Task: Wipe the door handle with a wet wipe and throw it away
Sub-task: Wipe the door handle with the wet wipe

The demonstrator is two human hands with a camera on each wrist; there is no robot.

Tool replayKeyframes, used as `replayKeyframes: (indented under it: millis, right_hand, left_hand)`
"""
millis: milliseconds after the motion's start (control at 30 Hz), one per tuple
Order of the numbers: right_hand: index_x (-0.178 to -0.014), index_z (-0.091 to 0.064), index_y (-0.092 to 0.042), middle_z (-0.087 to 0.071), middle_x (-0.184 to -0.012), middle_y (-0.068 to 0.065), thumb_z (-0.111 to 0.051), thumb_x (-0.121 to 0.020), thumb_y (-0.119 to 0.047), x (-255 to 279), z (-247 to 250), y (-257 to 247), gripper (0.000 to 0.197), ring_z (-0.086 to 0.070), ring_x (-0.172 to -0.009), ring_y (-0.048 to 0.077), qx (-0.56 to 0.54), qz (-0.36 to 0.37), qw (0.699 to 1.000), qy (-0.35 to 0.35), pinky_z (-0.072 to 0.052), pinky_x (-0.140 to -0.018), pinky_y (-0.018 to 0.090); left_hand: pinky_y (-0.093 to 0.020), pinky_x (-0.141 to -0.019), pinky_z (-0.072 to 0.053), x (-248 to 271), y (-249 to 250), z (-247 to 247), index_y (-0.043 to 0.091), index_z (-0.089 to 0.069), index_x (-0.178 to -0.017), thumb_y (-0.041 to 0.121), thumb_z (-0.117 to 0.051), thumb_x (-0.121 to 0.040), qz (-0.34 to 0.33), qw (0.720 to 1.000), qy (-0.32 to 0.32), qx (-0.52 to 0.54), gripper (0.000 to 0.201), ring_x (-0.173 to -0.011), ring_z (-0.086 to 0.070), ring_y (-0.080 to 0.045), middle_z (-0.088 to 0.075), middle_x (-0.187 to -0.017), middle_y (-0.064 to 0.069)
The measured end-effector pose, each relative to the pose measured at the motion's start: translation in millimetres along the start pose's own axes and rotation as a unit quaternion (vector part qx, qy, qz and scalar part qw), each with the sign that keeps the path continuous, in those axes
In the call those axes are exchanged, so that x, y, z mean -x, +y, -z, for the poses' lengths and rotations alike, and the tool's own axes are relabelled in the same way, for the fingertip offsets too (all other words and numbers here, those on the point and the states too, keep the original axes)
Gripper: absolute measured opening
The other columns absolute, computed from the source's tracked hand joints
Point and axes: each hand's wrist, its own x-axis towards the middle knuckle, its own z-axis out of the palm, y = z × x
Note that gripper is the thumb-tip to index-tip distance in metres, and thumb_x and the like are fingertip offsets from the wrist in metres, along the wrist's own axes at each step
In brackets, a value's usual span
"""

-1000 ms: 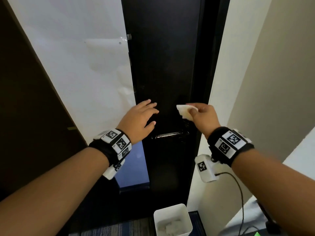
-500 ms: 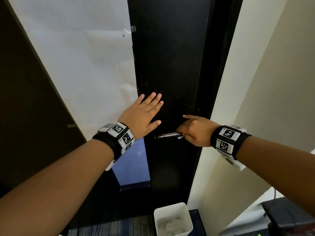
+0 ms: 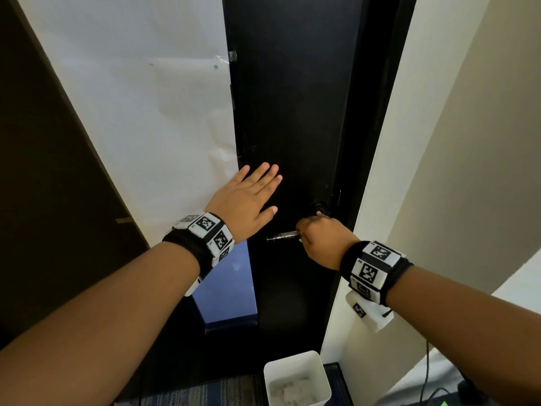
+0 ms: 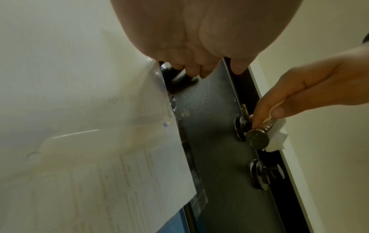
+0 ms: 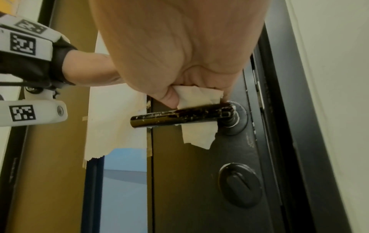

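A worn metal lever handle (image 3: pixel 281 236) (image 5: pixel 171 117) (image 4: pixel 259 135) sticks out of the black door (image 3: pixel 287 112). My right hand (image 3: pixel 317 234) (image 5: pixel 179 97) (image 4: pixel 267 116) grips the white wet wipe (image 5: pixel 196 96) (image 4: pixel 277 138) and holds it wrapped over the handle near its base; a flap of wipe hangs below the bar. My left hand (image 3: pixel 251 194) (image 4: pixel 199 69) lies flat on the door above and left of the handle, fingers straight.
A white bin (image 3: pixel 297 379) with crumpled wipes stands on the floor below the handle. White paper (image 3: pixel 140 112) is taped over the door's left part. A round thumb-turn lock (image 5: pixel 239 184) sits under the handle. A light wall (image 3: pixel 453 142) is at right.
My right hand brought the wipe down from above the handle and closed on the handle with it. My left hand's fingers straightened and settled flat on the door.
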Motion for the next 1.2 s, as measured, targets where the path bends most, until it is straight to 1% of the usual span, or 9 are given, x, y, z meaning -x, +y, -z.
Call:
replayKeyframes:
  millis: [67,133,367,500,600,800,967,1100,1200]
  right_hand:
    - [-0.099,-0.060,-0.008,-0.066,-0.100,0.011,-0.040,-0.093,-0.017,-3,-6,-7,0.023,-0.061,-0.096,0.028,-0.015,-0.008,1.000,0.006,-0.031,-0.111,0.034]
    - [-0.101,-0.060,-0.007,-0.066,-0.101,0.012,-0.041,-0.093,-0.016,-6,-12,-18,0.022,-0.060,-0.099,0.027,-0.027,0.000,1.000,0.008,-0.024,-0.115,0.034]
    - [-0.113,-0.058,-0.004,-0.065,-0.106,0.014,-0.043,-0.093,-0.014,-18,-29,-52,0.027,-0.059,-0.102,0.026,-0.038,0.046,0.998,0.035,-0.022,-0.115,0.036]
    - [-0.112,-0.060,-0.002,-0.065,-0.105,0.015,-0.043,-0.090,-0.011,-19,-30,-58,0.029,-0.059,-0.100,0.029,0.014,0.097,0.995,0.031,-0.026,-0.114,0.038]
    - [-0.111,-0.062,-0.001,-0.065,-0.107,0.017,-0.047,-0.087,-0.009,-16,-25,-57,0.029,-0.058,-0.102,0.031,0.079,0.143,0.986,0.011,-0.028,-0.113,0.039]
    - [-0.111,-0.064,-0.001,-0.067,-0.108,0.015,-0.052,-0.088,-0.013,-14,-18,-52,0.029,-0.058,-0.108,0.032,0.219,0.253,0.942,-0.024,-0.029,-0.113,0.040]
    - [-0.126,-0.056,-0.001,-0.057,-0.130,0.018,-0.041,-0.096,-0.019,-10,-11,-54,0.039,-0.045,-0.129,0.035,0.345,0.288,0.892,-0.051,-0.013,-0.118,0.043]
    - [-0.133,-0.050,-0.001,-0.047,-0.143,0.020,-0.037,-0.098,-0.019,-5,-5,-48,0.042,-0.032,-0.139,0.036,0.377,0.320,0.866,-0.071,-0.009,-0.118,0.044]
    - [-0.130,-0.054,-0.005,-0.051,-0.140,0.017,-0.040,-0.096,-0.020,2,-3,-44,0.040,-0.035,-0.138,0.035,0.391,0.344,0.851,-0.067,-0.010,-0.118,0.044]
  left_hand:
    - [-0.038,-0.121,0.001,0,1,0,0.017,-0.004,-0.152,0.050,-0.006,-0.093,0.001,1.000,0.000,0.006,0.068,-0.148,0.006,-0.015,0.000,-0.161,-0.001]
    - [-0.038,-0.120,0.001,0,1,1,0.017,-0.004,-0.152,0.050,-0.005,-0.093,0.002,1.000,0.000,0.010,0.068,-0.148,0.006,-0.015,-0.001,-0.161,-0.002]
    - [-0.037,-0.121,0.003,0,2,5,0.018,-0.003,-0.151,0.049,-0.004,-0.093,0.006,1.000,-0.009,0.026,0.067,-0.147,0.008,-0.014,0.001,-0.161,0.000]
    - [-0.037,-0.121,0.003,0,2,4,0.018,-0.003,-0.151,0.049,-0.005,-0.093,0.009,1.000,-0.009,0.026,0.066,-0.147,0.008,-0.014,0.000,-0.161,0.000]
    - [-0.038,-0.121,0.002,0,2,4,0.018,-0.003,-0.151,0.051,0.000,-0.090,0.008,1.000,-0.011,0.025,0.070,-0.148,0.008,-0.014,0.000,-0.161,-0.001]
    - [-0.038,-0.121,0.002,0,2,2,0.017,-0.003,-0.151,0.052,0.001,-0.089,0.010,1.000,-0.010,0.024,0.071,-0.148,0.007,-0.014,0.000,-0.161,-0.001]
    - [-0.037,-0.120,0.002,0,2,3,0.017,-0.001,-0.151,0.052,0.001,-0.090,0.009,1.000,-0.011,0.016,0.071,-0.148,0.007,-0.015,0.001,-0.161,-0.001]
    - [-0.037,-0.120,0.002,1,3,4,0.017,-0.002,-0.151,0.049,-0.009,-0.095,0.011,1.000,-0.008,0.017,0.065,-0.148,0.007,-0.015,0.001,-0.161,-0.001]
    - [-0.037,-0.120,0.002,1,3,3,0.017,-0.003,-0.151,0.050,-0.005,-0.093,0.008,1.000,-0.006,0.012,0.067,-0.148,0.006,-0.015,0.000,-0.161,-0.001]
